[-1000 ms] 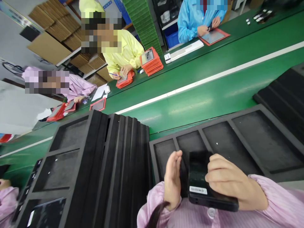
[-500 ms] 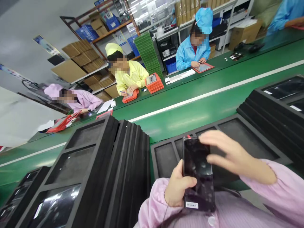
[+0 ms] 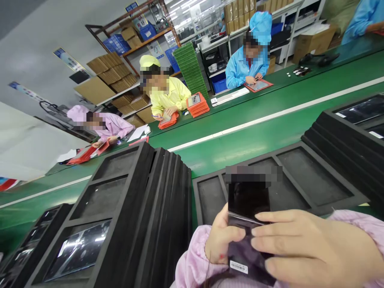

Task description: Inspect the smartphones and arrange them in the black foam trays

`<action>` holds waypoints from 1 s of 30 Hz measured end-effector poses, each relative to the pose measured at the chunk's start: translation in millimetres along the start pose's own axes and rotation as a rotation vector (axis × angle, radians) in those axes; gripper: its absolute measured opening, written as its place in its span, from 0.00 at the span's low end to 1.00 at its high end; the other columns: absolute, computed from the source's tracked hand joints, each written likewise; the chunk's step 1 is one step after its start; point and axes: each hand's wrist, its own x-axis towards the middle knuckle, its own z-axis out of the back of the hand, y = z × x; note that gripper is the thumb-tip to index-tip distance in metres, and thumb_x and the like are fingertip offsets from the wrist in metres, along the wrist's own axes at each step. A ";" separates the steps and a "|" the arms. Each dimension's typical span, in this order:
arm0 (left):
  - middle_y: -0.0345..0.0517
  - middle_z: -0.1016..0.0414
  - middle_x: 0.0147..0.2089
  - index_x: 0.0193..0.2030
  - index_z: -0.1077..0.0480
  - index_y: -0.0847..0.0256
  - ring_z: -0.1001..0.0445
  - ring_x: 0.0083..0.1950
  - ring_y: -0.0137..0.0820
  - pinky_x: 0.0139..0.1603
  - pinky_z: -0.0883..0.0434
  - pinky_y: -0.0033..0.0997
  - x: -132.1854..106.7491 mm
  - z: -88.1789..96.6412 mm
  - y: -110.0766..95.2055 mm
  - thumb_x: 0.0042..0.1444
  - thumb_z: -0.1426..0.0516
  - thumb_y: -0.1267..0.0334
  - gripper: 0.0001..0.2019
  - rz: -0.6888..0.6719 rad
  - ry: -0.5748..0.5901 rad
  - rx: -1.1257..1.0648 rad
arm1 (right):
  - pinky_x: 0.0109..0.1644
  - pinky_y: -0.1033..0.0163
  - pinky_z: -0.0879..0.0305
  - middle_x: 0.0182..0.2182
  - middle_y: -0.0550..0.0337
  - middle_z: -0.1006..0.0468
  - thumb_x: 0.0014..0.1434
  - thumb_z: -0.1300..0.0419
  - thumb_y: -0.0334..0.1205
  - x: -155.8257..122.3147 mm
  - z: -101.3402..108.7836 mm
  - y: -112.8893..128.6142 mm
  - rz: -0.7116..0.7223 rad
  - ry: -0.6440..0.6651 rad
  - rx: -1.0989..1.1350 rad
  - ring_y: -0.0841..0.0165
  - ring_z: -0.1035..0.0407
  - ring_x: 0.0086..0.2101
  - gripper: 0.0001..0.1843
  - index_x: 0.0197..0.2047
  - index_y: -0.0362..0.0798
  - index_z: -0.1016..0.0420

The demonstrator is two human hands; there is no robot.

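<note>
My left hand (image 3: pixel 223 236) grips a black, phone-like screen panel (image 3: pixel 249 198) by its left edge, thumb on the front. A small white barcode label (image 3: pixel 239 267) lies near the panel's lower end. Across the panel runs the raised edge of a clear protective film (image 3: pixel 240 219); above that edge the surface is glossy, below it spotted. My right hand (image 3: pixel 303 244) is closed over the panel's right side, fingers together at the film, their tips partly hidden. Under the panel lies a black foam tray (image 3: pixel 318 176) with recessed compartments.
Stacked black foam trays (image 3: pixel 162 208) rise at left, the top one holding a dark panel (image 3: pixel 79 248). More stacked trays (image 3: pixel 339 144) stand at right. Beyond runs a green conveyor (image 3: pixel 228 144) with a white line. Several co-workers sit across it, near a red stack (image 3: pixel 198 106).
My right hand has come down from the panel's top right corner toward its lower half, drawing the film with it. A raised film edge now crosses the panel; the red tab no longer shows.
</note>
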 end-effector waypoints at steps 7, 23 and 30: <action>0.47 0.26 0.40 0.42 0.30 0.62 0.30 0.42 0.35 0.44 0.35 0.32 9.6 -4.5 1.6 0.47 0.40 0.48 0.21 -0.120 -0.088 0.125 | 0.54 0.51 0.39 0.52 0.50 0.31 0.63 0.53 0.35 1.0 -9.6 -35.4 -0.017 0.048 -0.035 0.57 0.43 0.56 0.14 0.40 0.47 0.26; 0.44 0.22 0.36 0.43 0.30 0.60 0.25 0.43 0.38 0.44 0.30 0.36 23.8 -6.9 15.1 0.41 0.35 0.55 0.22 -0.201 -0.515 -0.012 | 0.25 0.65 0.33 0.22 0.61 0.29 0.57 0.48 0.54 -43.9 -66.7 -39.9 -1.208 -0.272 0.784 0.69 0.32 0.24 0.18 0.34 0.46 0.34; 0.41 0.25 0.25 0.31 0.30 0.62 0.24 0.34 0.38 0.39 0.29 0.37 26.5 -2.1 5.5 0.38 0.36 0.67 0.12 -0.021 -0.486 -0.027 | 0.41 0.48 0.31 0.35 0.50 0.23 0.59 0.55 0.54 -155.0 -18.4 -99.6 -1.384 -0.395 -0.176 0.55 0.29 0.37 0.24 0.43 0.49 0.26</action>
